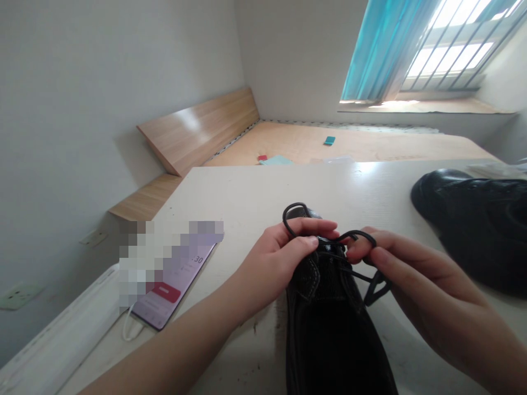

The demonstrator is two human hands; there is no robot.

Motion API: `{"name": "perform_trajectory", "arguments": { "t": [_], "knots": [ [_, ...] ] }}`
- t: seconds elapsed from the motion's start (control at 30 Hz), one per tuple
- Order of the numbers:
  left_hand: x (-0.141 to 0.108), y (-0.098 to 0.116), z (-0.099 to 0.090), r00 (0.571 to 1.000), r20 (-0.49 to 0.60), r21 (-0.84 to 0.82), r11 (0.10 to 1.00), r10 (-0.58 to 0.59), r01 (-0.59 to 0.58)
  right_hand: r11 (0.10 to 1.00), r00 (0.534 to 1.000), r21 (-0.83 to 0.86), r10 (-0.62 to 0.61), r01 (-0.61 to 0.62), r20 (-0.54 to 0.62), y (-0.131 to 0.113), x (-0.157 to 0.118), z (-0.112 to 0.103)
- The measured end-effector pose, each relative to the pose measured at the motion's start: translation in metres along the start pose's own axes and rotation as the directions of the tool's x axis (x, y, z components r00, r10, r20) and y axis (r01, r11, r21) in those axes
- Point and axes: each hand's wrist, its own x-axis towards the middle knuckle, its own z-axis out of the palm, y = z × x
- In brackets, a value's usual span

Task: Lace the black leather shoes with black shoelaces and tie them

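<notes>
A black leather shoe (333, 334) stands on the white table with its toe pointing away from me and its opening toward me. My left hand (284, 247) grips its upper at the lacing, thumb and fingers over the left eyelet flap. One loop of black lace arches up beside those fingers. On the right side of the lacing, my right hand (407, 263) pinches the black shoelace (358, 235) between thumb and forefinger. More lace hangs in a loop below that hand. The toe is partly hidden by my left fingers.
A second black shoe (486, 225) lies at the right of the white table (242, 192). To the left are a phone (164, 299) and a white cable (128, 328). Beyond the table is a wooden bed board (296, 140) with small items, including a teal piece (330, 140).
</notes>
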Motion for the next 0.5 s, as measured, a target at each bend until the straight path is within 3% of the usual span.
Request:
{"name": "perform_trajectory", "arguments": {
  "t": [0.27,0.5],
  "knots": [
    [-0.0005,-0.0008,0.0004,1.000,0.029,0.095,0.995,-0.001,-0.002,1.000,1.000,0.029,-0.007,0.007,-0.006,-0.0009,0.0005,0.0011],
    [-0.0008,0.0040,-0.0009,0.999,0.038,0.073,0.997,-0.035,0.032,1.000,0.999,-0.022,-0.015,0.014,-0.034,-0.0018,0.0013,0.0025]
  ]
}}
